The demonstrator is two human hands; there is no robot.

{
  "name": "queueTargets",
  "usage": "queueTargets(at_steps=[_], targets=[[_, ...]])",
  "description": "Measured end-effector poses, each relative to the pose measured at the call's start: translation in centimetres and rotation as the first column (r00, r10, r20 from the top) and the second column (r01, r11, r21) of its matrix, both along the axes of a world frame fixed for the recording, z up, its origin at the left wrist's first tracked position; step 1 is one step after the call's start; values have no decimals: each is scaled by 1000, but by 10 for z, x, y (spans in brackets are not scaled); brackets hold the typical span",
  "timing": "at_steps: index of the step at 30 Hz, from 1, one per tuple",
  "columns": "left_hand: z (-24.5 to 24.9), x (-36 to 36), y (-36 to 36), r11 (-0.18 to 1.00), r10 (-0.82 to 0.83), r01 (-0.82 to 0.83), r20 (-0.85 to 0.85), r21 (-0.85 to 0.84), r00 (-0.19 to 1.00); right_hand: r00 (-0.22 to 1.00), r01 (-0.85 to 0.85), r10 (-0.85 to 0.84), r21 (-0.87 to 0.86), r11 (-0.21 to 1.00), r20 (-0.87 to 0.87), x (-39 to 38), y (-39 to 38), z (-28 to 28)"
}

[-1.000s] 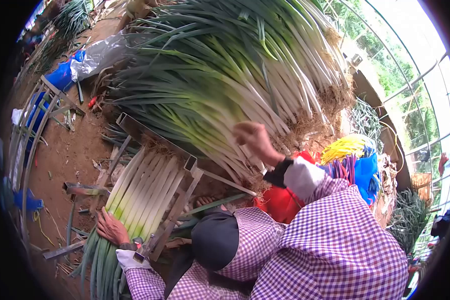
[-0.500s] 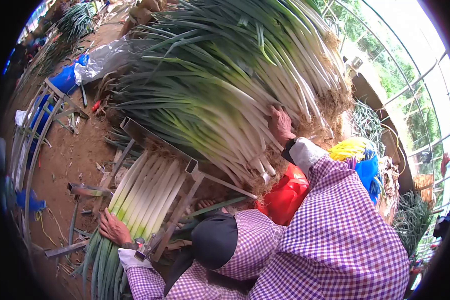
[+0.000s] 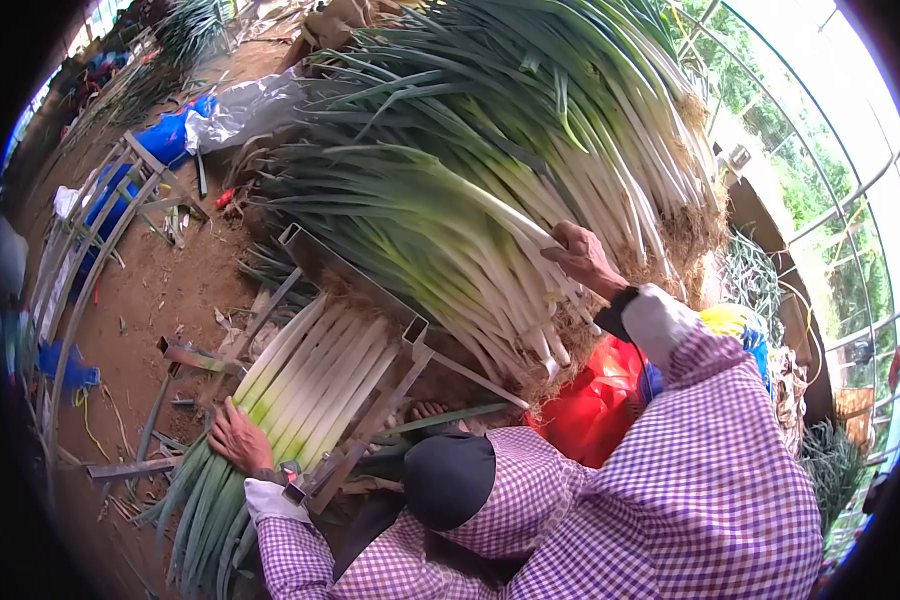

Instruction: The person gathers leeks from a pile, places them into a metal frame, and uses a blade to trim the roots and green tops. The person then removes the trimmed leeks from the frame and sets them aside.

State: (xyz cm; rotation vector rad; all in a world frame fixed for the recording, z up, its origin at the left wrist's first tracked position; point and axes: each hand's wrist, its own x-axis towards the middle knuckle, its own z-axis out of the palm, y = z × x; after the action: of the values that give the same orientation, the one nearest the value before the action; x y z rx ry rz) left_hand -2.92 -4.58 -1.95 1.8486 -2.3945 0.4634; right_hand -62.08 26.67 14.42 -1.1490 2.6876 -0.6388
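Observation:
My right hand (image 3: 585, 260) is closed around the white end of a long green onion (image 3: 500, 212), whose stalk lies across the top of a large heap of green onions (image 3: 470, 270). The heap's white stems and brown roots point toward the lower right. My left hand (image 3: 240, 438) lies with fingers stretched over a row of green onions (image 3: 315, 385), where white turns to green. That row rests side by side in a metal frame (image 3: 345, 280), roots at the top and leaves hanging down past my wrist.
A red plastic bag (image 3: 595, 405) sits below the heap's root ends, beside my right arm. Metal bars (image 3: 355, 440) flank the row. On the left, a curved rack (image 3: 80, 250) and blue-and-silver sheeting (image 3: 235, 115) lie on bare soil. Greenhouse hoops (image 3: 820, 150) rise at the right.
My right hand has come up from among the stems and now grips one green onion, raised at its white end. My left hand stays on the row. The whole view has shifted slightly.

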Motion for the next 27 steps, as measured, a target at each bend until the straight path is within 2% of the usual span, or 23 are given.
queueTargets(at_steps=[1, 4, 7, 8, 11, 13, 15, 18, 19, 21, 25, 27], targets=[[0, -2, 0, 1000, -10, 10, 7, -3, 1000, 992, -1, -2, 21, 1000, 124, 15, -1, 20], [7, -8, 3, 999, 1, -1, 5, 41, 1000, 859, 145, -45, -157, 977, 509, 56, -13, 39], [8, -4, 1, 1000, 3, -2, -9, 10, 1000, 725, 135, 127, -320, 938, 678, 74, -23, 37], [5, -2, 1, 1000, 9, -9, -6, 10, 1000, 644, 176, 124, -303, 936, 755, 81, -25, 38], [4, -3, 2, 1000, 0, 0, -23, 0, 1000, 587, 271, 109, -322, 907, 802, 114, -38, 65], [13, -6, 5, 1000, -1, 3, -52, 31, 999, 410, 313, 182, -325, 892, 894, 135, -39, 97], [15, -7, 4, 999, -5, 7, -71, 37, 997, 400, 255, 270, -389, 885, 876, 157, -42, 124], [21, -8, 6, 998, 1, 5, -85, 63, 996, 252, 275, 312, -377, 885, 916, 188, -44, 163], [20, -8, 7, 999, -5, 10, -101, 46, 995, 289, 277, 278, -357, 892, 916, 205, -49, 182], [15, -6, 6, 1000, -24, 25, -120, 8, 992, 209, 223, 368, -411, 884, 906, 223, -53, 198], [8, -3, 4, 999, -45, 42, -172, -21, 984, 88, 120, 439, -447, 887, 894, 261, -77, 210], [6, -3, 3, 998, -48, 41, -183, -42, 982, -50, -33, 610, -612, 790, 791, 273, -95, 195]])
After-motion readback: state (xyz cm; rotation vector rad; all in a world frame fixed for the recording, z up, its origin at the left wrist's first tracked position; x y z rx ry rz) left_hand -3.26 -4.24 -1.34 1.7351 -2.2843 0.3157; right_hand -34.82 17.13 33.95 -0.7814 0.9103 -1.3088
